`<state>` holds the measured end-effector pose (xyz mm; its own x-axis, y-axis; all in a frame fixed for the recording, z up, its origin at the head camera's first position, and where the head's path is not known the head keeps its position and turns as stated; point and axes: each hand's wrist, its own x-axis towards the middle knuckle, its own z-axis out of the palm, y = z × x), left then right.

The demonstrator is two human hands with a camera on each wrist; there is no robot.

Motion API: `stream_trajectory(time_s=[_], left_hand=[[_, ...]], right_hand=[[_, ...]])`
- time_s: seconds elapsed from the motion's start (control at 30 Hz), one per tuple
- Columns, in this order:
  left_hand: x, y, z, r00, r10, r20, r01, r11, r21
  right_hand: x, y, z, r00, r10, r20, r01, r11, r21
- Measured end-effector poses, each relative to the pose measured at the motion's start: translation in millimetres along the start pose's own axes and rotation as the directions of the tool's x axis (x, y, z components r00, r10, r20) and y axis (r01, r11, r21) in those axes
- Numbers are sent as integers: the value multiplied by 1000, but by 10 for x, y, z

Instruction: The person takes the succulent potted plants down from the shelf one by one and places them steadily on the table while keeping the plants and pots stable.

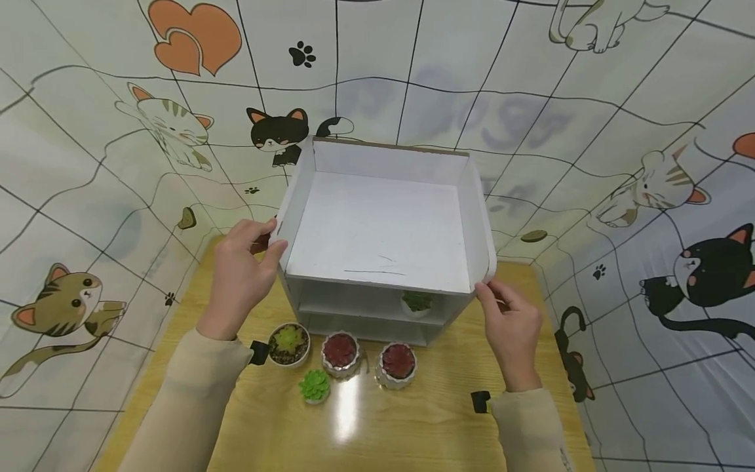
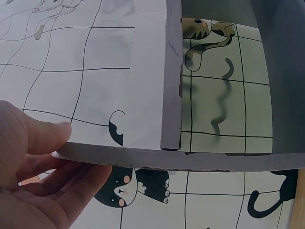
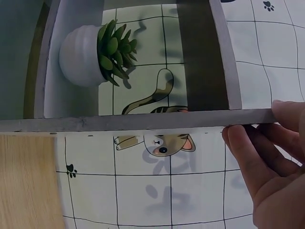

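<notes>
A small white shelf (image 1: 377, 223) stands on the wooden table, its flat top walled on three sides. My left hand (image 1: 244, 272) pinches the left side panel between thumb and fingers, as the left wrist view also shows. At the other side, my right hand (image 1: 512, 328) pinches the front edge of the right side panel (image 3: 157, 121). Inside the shelf, toward the right, sits a green potted succulent (image 3: 114, 55) in a white ribbed pot. Its lower part is partly hidden in the head view.
In front of the shelf stand a cactus-like plant (image 1: 289, 344) in a white pot, a bright green succulent (image 1: 314, 385), and two dark red succulents, one in the middle (image 1: 340, 353) and one farther right (image 1: 397, 364). Cat-printed cloth (image 1: 413, 105) surrounds the table (image 1: 436, 419).
</notes>
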<state>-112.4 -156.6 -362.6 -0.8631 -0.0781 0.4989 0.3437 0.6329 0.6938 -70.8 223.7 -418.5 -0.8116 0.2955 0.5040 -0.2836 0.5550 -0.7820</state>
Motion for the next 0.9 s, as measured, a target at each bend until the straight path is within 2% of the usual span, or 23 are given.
stream_trajectory(time_s=[0.5,0.77,0.9], left_hand=[[33,-16,12,1000,22,-10,-22,1000,-13],[22,-28,22,999,33,-13,-34,998,-57],[15,-19,23,1000,28,-11,-29,997,-72]], right_hand=[[-104,175,102,999,38,23,-37,999,-8],[-206,284,183,999,-27,-39,26,999,-22],[-285,340,219,998,-8,-55,6,999,-42]])
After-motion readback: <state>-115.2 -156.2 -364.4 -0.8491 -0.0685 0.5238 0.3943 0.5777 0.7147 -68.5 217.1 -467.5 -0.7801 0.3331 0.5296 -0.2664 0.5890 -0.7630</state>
